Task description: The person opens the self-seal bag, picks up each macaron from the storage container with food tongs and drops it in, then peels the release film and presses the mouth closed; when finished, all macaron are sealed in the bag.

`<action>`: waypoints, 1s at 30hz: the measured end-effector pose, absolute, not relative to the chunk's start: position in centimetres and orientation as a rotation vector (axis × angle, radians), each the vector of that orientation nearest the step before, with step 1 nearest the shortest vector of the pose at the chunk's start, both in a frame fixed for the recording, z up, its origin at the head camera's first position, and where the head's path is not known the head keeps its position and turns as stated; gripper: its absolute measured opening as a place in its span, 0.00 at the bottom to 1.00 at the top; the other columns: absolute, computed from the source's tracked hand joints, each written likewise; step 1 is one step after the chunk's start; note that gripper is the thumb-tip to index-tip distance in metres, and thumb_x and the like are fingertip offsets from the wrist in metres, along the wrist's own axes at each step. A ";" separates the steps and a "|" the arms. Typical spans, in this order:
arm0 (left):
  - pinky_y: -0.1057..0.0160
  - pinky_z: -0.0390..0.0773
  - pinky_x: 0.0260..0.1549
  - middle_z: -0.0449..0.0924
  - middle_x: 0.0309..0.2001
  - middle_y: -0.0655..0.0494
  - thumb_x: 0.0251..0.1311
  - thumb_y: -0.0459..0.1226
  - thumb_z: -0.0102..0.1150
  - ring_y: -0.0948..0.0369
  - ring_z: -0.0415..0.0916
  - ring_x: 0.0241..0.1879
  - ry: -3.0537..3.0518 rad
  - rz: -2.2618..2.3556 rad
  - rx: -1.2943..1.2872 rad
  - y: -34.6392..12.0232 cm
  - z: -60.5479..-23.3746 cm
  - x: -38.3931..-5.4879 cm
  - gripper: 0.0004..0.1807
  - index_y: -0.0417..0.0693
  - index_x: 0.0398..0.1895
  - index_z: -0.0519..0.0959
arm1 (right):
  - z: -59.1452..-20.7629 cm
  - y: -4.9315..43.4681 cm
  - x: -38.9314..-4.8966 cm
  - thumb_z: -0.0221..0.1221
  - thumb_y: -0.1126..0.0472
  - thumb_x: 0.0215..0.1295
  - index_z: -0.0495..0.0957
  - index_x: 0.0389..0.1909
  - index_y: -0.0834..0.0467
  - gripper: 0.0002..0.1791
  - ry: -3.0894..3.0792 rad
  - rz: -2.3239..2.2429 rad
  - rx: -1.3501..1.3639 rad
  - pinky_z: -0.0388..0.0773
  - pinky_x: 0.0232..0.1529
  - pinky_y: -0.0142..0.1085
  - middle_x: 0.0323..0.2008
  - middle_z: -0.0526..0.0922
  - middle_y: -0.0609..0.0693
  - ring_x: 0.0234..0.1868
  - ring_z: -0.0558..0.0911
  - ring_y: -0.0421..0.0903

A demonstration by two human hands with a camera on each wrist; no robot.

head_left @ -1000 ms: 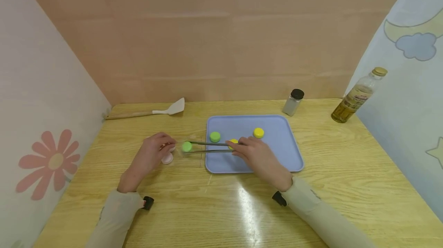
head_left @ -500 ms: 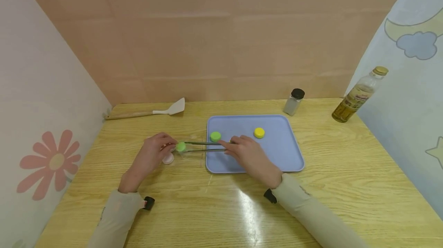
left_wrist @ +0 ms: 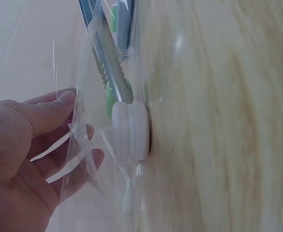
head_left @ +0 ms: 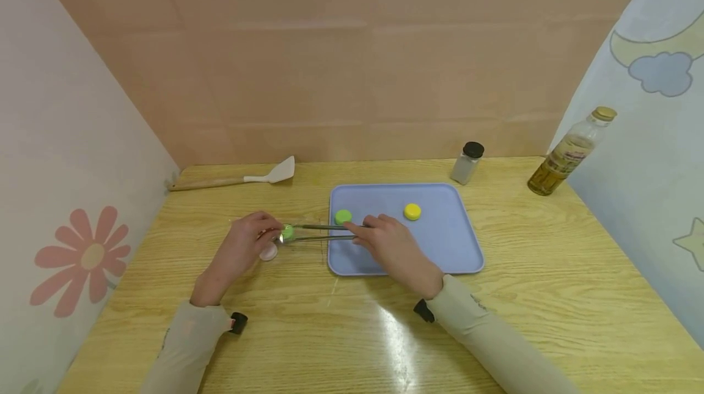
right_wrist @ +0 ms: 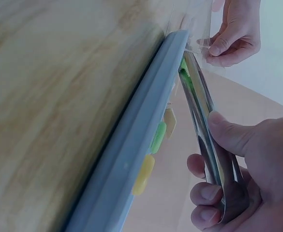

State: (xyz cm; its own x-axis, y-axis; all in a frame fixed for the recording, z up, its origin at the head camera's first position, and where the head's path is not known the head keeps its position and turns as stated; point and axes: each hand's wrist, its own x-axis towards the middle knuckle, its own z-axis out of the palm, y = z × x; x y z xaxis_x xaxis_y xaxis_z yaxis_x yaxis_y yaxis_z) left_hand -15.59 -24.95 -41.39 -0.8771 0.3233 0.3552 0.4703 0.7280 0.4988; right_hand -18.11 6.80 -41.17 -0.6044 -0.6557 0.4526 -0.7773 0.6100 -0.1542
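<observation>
My left hand [head_left: 239,247] pinches the edge of a clear plastic bag [left_wrist: 90,166] lying left of the blue tray. In my right hand [head_left: 396,253] are metal tongs [right_wrist: 214,157], their tips reaching left into the bag around a green macaron [head_left: 288,232]. A pale pink macaron [left_wrist: 130,130] stands inside the bag, close to the tong tips in the left wrist view. Whether the tongs still clamp the green macaron is hard to tell. On the tray [head_left: 462,262] sit another green macaron [head_left: 343,217] and a yellow macaron [head_left: 412,211].
A spatula [head_left: 242,180] with a wooden handle lies at the back left. Behind the tray stands a black-lidded jar [head_left: 465,165], with an oil bottle [head_left: 566,156] farther right. Walls border the table at the back and both sides.
My right hand and the tongs have shifted left, bringing the green macaron deeper into the bag beside my left fingers. My right hand now covers a second yellow macaron. My left hand stays nearly still.
</observation>
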 end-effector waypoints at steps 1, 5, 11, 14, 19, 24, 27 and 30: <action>0.57 0.82 0.35 0.82 0.41 0.50 0.64 0.26 0.64 0.57 0.81 0.38 -2.690 -0.873 -0.625 -25.0 -41.4 -15.6 0.05 0.38 0.41 0.87 | -41.2 6.8 -18.1 0.72 0.60 0.61 0.85 0.57 0.52 0.21 -2.485 0.476 1.150 0.74 0.31 0.36 0.30 0.80 0.46 0.26 0.72 0.43; 0.57 0.82 0.35 0.82 0.41 0.51 0.64 0.26 0.65 0.56 0.81 0.38 -2.688 -0.867 -0.623 -25.0 -41.5 -15.6 0.05 0.38 0.41 0.87 | -41.2 6.8 -18.0 0.72 0.60 0.61 0.85 0.57 0.51 0.21 -2.486 0.457 1.137 0.73 0.30 0.35 0.29 0.78 0.46 0.26 0.71 0.42; 0.57 0.82 0.34 0.83 0.42 0.50 0.64 0.26 0.65 0.57 0.81 0.37 -2.680 -0.866 -0.624 -25.0 -41.4 -15.6 0.06 0.38 0.41 0.87 | -41.2 7.0 -17.9 0.71 0.59 0.63 0.85 0.57 0.50 0.21 -2.484 0.441 1.126 0.73 0.31 0.35 0.29 0.78 0.46 0.26 0.72 0.42; 0.57 0.82 0.33 0.83 0.41 0.49 0.63 0.25 0.65 0.56 0.81 0.37 -2.681 -0.871 -0.616 -25.0 -41.4 -15.6 0.06 0.37 0.42 0.87 | -41.1 7.4 -17.7 0.71 0.59 0.62 0.85 0.57 0.49 0.21 -2.477 0.410 1.121 0.74 0.30 0.34 0.28 0.77 0.45 0.26 0.72 0.42; 0.57 0.81 0.33 0.83 0.41 0.50 0.63 0.25 0.65 0.57 0.81 0.36 -2.690 -0.874 -0.602 -25.1 -41.3 -15.6 0.06 0.37 0.42 0.87 | -41.1 8.4 -17.3 0.72 0.59 0.61 0.85 0.57 0.50 0.22 -2.466 0.403 1.111 0.72 0.29 0.33 0.28 0.76 0.45 0.26 0.70 0.42; 0.57 0.81 0.32 0.82 0.41 0.50 0.63 0.25 0.65 0.57 0.81 0.36 -2.694 -0.877 -0.598 -25.1 -41.3 -15.6 0.06 0.37 0.41 0.87 | -41.3 9.9 -16.6 0.74 0.60 0.59 0.85 0.56 0.51 0.23 -2.448 0.439 1.090 0.74 0.30 0.33 0.29 0.76 0.46 0.27 0.71 0.42; 0.58 0.81 0.32 0.83 0.40 0.50 0.63 0.25 0.65 0.57 0.81 0.35 -2.691 -0.887 -0.597 -25.1 -41.3 -15.6 0.06 0.37 0.41 0.87 | -41.1 11.2 -16.1 0.74 0.61 0.58 0.86 0.55 0.52 0.22 -2.422 0.481 1.080 0.75 0.31 0.34 0.30 0.77 0.45 0.28 0.73 0.42; 0.59 0.80 0.31 0.83 0.40 0.50 0.63 0.25 0.65 0.58 0.80 0.34 -2.685 -0.903 -0.596 -25.0 -41.1 -15.6 0.06 0.38 0.41 0.87 | -40.9 12.6 -15.6 0.74 0.63 0.57 0.86 0.56 0.54 0.23 -2.406 0.509 1.075 0.74 0.31 0.35 0.31 0.77 0.45 0.28 0.73 0.42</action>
State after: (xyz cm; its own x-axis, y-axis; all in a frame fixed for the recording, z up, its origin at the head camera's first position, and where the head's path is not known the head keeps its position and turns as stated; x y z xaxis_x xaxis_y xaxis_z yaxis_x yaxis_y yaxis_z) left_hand -15.57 -25.05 -41.15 -0.8863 0.2997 0.3530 0.4520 0.7251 0.5195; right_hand -15.62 12.59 -40.92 -0.5928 -0.5975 0.5401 -0.7650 0.6274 -0.1456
